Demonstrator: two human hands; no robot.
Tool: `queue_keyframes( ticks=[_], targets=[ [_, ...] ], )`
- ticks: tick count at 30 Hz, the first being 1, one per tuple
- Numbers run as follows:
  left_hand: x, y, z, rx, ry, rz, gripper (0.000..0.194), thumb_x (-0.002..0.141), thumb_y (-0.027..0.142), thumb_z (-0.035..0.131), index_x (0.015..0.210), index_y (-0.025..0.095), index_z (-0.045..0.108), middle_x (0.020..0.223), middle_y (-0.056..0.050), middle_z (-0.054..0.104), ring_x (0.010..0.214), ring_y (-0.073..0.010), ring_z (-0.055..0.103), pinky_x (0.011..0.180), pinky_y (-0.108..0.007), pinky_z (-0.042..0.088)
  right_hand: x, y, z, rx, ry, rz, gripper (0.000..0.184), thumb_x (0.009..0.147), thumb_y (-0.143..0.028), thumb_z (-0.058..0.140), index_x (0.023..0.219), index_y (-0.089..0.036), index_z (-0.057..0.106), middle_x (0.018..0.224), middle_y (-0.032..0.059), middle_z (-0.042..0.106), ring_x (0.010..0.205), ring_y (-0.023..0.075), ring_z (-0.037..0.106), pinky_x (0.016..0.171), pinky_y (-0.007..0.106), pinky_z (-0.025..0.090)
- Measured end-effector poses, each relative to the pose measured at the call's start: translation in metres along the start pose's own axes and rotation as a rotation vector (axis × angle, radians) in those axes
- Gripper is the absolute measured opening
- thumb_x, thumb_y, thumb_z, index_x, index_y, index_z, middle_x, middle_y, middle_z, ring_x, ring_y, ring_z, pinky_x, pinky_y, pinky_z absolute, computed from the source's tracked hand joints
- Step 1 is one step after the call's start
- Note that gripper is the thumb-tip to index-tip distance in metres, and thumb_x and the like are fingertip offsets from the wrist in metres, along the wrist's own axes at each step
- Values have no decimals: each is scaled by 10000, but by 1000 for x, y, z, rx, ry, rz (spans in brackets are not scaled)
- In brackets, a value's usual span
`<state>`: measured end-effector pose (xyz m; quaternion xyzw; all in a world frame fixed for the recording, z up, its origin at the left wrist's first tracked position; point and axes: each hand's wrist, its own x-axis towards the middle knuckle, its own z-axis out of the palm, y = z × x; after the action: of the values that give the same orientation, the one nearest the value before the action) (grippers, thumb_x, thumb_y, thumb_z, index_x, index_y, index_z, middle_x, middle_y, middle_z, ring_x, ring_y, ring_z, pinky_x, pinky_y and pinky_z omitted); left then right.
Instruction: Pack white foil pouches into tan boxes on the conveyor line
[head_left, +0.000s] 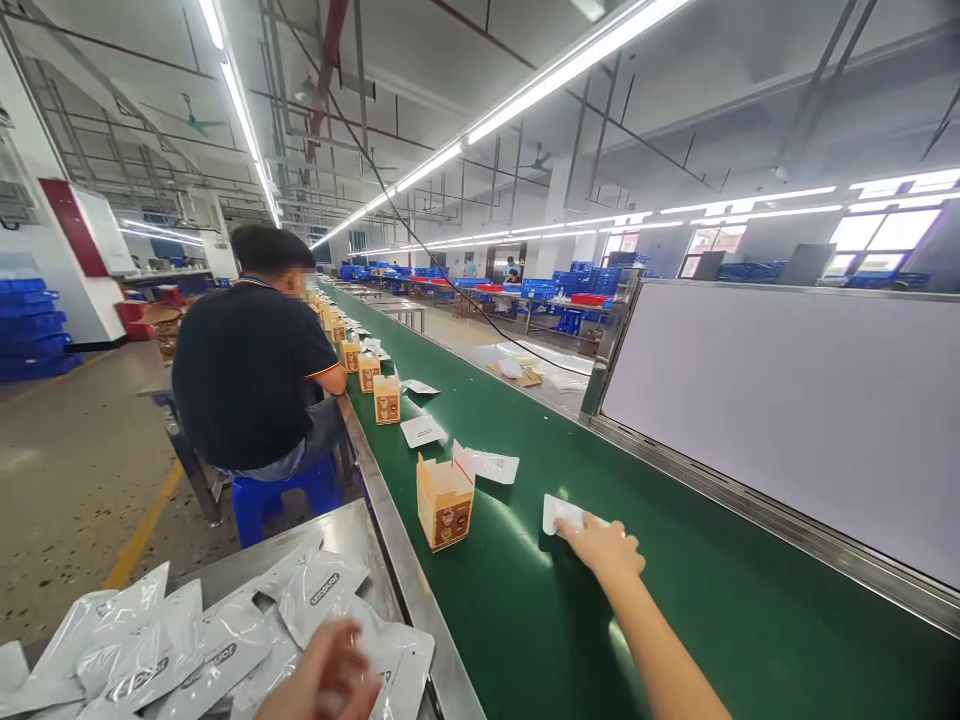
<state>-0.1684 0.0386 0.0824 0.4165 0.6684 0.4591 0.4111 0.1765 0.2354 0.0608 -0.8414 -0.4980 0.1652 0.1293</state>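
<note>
On belt (517, 620), my right hand (611, 552), loosely bent, is touching a probably light, slick pouch (556, 512) (pinch edge); left hand (330, 675) half-curled; holds unclear.

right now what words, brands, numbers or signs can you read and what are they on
White pouches by the left hand: dark outlined lettering, too blurred to quote surely.
Nearest orange box: print too small to read.
Pouch at the right hand: nothing legible.

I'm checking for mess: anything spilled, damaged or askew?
Nothing looks clearly spilled or damaged. The pouches on the green belt lie at uneven angles, and the pouch pile by the left hand looks jumbled.
</note>
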Motion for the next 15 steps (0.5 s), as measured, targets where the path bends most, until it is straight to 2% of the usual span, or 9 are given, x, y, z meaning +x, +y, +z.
queue_keyframes(
  ticks=[1,2,3,5,7,9,12,14,15],
  targets=[
    [11,17,6,53,17,49,708,501,584,778,1122,359,524,1109,-73,615,1097,-368,552,927,-537,451,-3,-2,5,-12,-9,-13,593,856,-608,506,1283,-198,474,1270,131,463,1148,299,460,934,512,404],
    [24,34,16,82,119,103,844,461,537,807,1207,323,475,1195,-97,573,1165,-383,503,989,-557,393,-5,-2,9,-17,-14,-25,565,862,-567,528,1279,-189,473,1251,128,479,1118,284,484,913,487,425],
    [40,48,28,108,144,168,973,441,483,823,1294,280,401,1321,-123,482,1253,-388,421,1053,-557,320,-8,-1,12,-14,-15,-38,548,868,-523,542,1286,-178,464,1226,128,499,1083,269,509,889,461,443],
    [72,64,54,136,117,256,1124,390,391,847,1357,201,307,1446,-164,322,1360,-375,260,1131,-513,198,-11,7,13,9,-5,-79,511,864,-428,561,1285,-152,466,1159,132,548,1025,254,550,849,416,463],
    [99,63,78,125,56,283,1195,354,296,850,1376,176,242,1463,-178,273,1373,-359,232,1145,-481,174,-14,17,6,53,14,-132,427,823,-340,570,1206,-153,543,1070,119,608,980,265,579,816,388,471],
    [115,52,96,45,-14,275,1183,372,220,820,1373,178,192,1410,-172,343,1316,-342,342,1115,-463,258,-21,26,-8,123,48,-184,352,764,-306,574,1098,-201,610,998,75,651,921,270,602,766,365,479],
    [116,37,112,-77,-107,262,952,470,162,724,1298,192,254,1226,-119,511,1131,-296,534,987,-422,422,-50,22,-39,260,196,-226,388,761,-396,547,1119,-248,569,1047,19,644,873,234,607,717,320,484],
    [107,36,118,-93,-156,285,785,501,139,686,1207,210,350,1133,-80,563,1063,-271,571,942,-393,455,-79,6,-61,373,447,-340,410,784,-437,538,1141,-236,527,1070,30,621,857,211,596,709,293,481],
    [100,38,120,-75,-170,312,736,504,134,683,1171,216,383,1118,-70,569,1060,-264,572,942,-384,455,-95,-5,-70,423,614,-474,364,794,-402,557,1111,-223,536,1041,42,615,836,200,589,699,281,479]
  ],
)
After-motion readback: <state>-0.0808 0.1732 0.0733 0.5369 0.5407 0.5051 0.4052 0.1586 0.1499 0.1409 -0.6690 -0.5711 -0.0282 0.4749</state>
